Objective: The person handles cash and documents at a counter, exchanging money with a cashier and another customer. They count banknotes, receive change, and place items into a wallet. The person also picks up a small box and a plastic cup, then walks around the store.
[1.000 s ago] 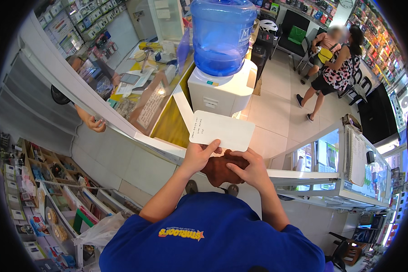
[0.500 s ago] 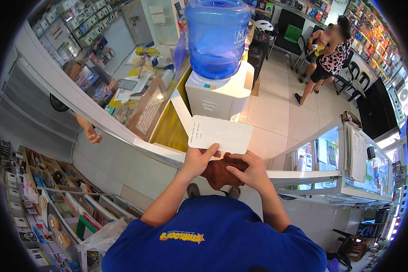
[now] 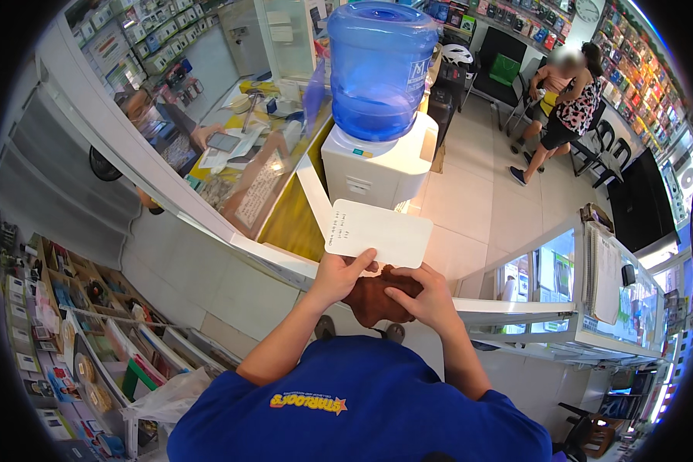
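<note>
My left hand pinches a flat white card with rounded corners by its near edge, thumb on top. Small dark writing runs along the card's left end. A crumpled reddish-brown cloth hangs just below the card, bunched in my right hand. The right thumb presses on the cloth, and its fingers reach toward the card's near right corner; whether they touch it I cannot tell. Beyond the card stands a white water dispenser with a blue water bottle on top.
A white-framed counter edge runs in front of me. On the right is a glass display case with a spiral notebook. Open shelves fill the lower left. Behind glass, a person handles a phone; two people are at the far right.
The view has shifted slightly, so the dispenser sits lower and further right. The hand at the far left has drawn back mostly behind the partition. My hands keep their hold on card and cloth.
</note>
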`<state>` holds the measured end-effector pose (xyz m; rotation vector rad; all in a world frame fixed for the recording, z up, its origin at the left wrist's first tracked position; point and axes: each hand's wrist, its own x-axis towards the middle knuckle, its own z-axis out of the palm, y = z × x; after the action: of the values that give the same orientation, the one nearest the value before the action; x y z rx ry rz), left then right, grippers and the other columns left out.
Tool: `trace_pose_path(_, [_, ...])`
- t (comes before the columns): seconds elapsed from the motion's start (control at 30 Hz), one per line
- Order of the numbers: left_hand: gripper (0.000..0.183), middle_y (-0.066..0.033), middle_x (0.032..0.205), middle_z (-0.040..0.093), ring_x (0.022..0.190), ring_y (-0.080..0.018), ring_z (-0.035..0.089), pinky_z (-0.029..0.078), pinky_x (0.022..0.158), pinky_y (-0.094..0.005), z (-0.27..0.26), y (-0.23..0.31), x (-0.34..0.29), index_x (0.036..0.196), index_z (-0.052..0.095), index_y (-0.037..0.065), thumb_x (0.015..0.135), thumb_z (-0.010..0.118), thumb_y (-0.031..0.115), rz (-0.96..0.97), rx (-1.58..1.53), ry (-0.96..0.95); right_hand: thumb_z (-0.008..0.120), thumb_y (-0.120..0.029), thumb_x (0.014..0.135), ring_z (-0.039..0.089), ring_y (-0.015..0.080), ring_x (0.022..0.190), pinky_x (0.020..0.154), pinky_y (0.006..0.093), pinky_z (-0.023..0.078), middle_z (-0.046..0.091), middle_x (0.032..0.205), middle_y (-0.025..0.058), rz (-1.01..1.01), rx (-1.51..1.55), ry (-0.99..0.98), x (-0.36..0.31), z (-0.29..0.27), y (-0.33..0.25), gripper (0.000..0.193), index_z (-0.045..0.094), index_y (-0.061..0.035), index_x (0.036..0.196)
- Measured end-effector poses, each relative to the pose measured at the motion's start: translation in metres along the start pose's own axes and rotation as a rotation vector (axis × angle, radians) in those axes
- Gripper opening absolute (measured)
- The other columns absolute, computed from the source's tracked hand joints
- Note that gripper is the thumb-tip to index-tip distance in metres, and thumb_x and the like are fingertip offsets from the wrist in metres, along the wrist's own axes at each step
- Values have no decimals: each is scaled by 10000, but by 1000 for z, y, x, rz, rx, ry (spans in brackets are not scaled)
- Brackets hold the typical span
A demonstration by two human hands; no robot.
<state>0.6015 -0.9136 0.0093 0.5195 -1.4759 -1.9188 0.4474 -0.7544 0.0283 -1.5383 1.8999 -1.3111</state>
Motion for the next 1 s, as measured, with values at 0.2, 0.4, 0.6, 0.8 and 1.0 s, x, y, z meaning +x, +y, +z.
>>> trace_pose_path(0.2, [290,-87,1095,719,877,-136,707,627,783,-304,-3,-2,0,1270,631,-34,1031,695,116,-18,11,-12,884,-145,813,753,314,1028,895,382,604,754,1146,133,-1,0,-8,1,0,0,365,767,-55,1147])
trace_pose_path(0.4, [295,-89,1094,724,872,-136,713,625,781,-300,-4,-2,0,1269,630,-35,1025,704,114,-15,-12,-24,887,-148,810,752,318,1024,886,389,603,752,1137,142,15,-8,-15,-1,1,1,366,766,-54,1142])
trace_pose_path(0.6, [294,-87,1087,724,866,-135,713,625,783,-302,-4,-1,0,1265,631,-36,1026,705,118,-26,-8,-22,891,-151,808,752,320,1022,884,394,602,753,1131,144,23,11,-4,-1,3,1,371,766,-51,1142])
trace_pose_path(0.8, [241,-89,1067,735,853,-149,711,593,759,-300,-3,-1,-1,1237,644,-24,1041,681,110,-7,10,-21,888,-143,808,751,320,1034,897,394,600,753,1141,149,-12,20,3,0,3,1,369,763,-40,1139])
trace_pose_path(1.0, [233,-90,1059,733,854,-151,711,593,764,-303,-2,-1,0,1234,641,-27,1037,676,94,-17,26,-8,887,-148,809,749,328,1035,905,394,598,751,1140,152,14,35,1,0,2,1,374,762,-42,1145])
